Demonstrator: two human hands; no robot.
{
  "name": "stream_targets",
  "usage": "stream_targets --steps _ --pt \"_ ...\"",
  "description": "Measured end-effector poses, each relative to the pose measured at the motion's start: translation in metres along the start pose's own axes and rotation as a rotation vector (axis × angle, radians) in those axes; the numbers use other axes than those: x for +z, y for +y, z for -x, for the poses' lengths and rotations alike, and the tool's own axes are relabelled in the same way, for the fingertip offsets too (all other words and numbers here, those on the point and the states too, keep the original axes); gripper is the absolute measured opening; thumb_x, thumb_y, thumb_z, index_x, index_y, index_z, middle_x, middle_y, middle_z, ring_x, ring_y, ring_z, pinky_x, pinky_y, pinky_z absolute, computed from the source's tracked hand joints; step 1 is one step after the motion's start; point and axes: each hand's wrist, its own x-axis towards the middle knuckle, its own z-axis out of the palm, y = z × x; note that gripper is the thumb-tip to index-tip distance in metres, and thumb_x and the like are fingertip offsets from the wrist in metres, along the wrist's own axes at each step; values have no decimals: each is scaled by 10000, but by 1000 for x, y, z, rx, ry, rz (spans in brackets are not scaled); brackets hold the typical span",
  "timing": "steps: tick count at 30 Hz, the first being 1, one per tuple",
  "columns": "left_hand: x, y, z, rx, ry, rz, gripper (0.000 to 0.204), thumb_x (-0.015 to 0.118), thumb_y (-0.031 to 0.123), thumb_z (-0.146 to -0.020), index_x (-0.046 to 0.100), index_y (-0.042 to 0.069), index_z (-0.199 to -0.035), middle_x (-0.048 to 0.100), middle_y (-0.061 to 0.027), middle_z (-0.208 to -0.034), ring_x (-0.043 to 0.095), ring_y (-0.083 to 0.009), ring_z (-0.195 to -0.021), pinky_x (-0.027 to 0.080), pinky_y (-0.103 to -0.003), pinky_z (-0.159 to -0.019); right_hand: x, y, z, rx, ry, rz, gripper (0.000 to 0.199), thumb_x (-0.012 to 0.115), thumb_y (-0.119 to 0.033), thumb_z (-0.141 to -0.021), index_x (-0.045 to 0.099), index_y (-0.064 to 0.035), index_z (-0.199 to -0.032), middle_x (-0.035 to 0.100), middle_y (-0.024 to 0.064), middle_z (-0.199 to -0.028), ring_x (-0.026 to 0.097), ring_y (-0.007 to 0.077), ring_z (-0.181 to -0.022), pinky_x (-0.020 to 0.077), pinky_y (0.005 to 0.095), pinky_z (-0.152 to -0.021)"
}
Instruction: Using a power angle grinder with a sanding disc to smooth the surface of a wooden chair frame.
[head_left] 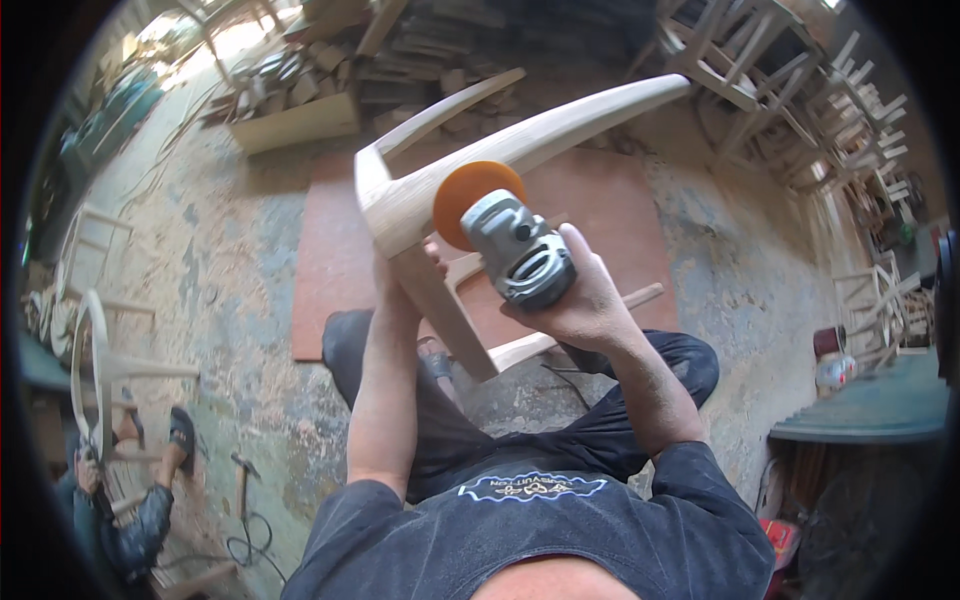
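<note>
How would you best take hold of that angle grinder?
I'd grip the angle grinder around the dark rear end of its stubby body, coming from the near right, much as the right hand holds it. That end points toward the near right, while the wide orange disc sits at the opposite end, by the wooden chair frame, so this hold should stay clear of it.

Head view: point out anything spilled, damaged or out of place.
The workshop floor is patchy and dusty. At lower left, a hammer lies loose near a looped cable, which looks untidy underfoot. The wooden chair frame shows no clear damage.
</note>
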Motion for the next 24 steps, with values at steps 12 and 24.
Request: stream_targets --steps 12,24 --pt "-6 -10 0 85 -210 -45 446 478 498 -1041 586 66 -1034 556 -69 -722 597 -207 -570 507 -344 -490 -154 21 -15 168 354 -228 514 910 -191 -769 605 -62 -1162 654 37 -864 647 135 -725 572 323 -658" --pt "-1 -12 6 71 -61 -53 459 437 518 -1043 594 91 -1100 577 -69 -703 609 -216 -550 524 -357 -488 -35 -28 18 28 -40 110 664 942 -233 -722 496 -35 -1173 698 152 -1051 704 216 -1016 561 377 -890"
